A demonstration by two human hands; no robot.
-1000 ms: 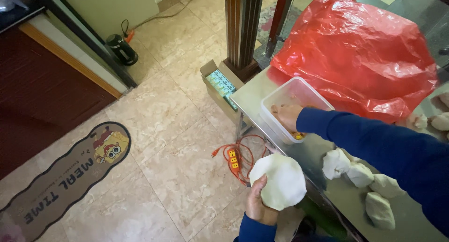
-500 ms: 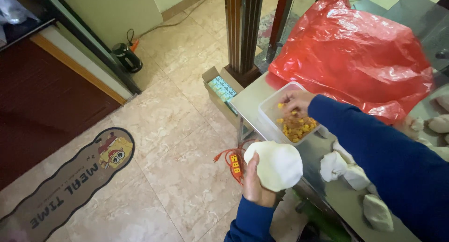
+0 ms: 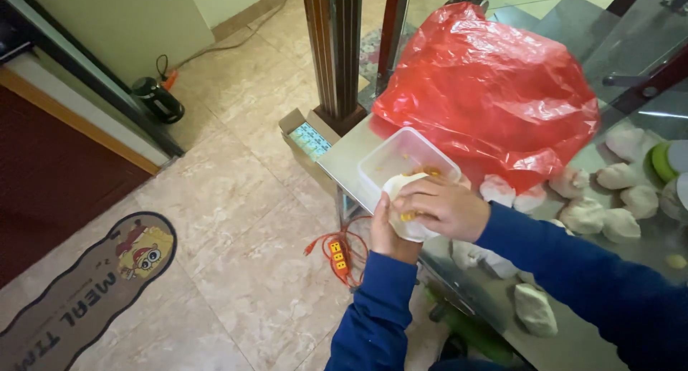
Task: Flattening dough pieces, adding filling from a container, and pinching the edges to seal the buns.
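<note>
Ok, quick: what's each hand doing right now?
Left hand: cupped under the dough round, holding it.
Right hand: fingers curled, pressing yellow filling onto the dough.

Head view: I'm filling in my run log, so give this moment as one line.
left hand: cups dough round | right hand: presses yellow filling onto it | plastic tub: behind, on table

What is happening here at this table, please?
A person is filling dough. The left hand cups a flat dough disc, and the right hand presses yellow filling onto it, just above a clear tub. Dough balls lie on the glass table beside a red bag.
</note>
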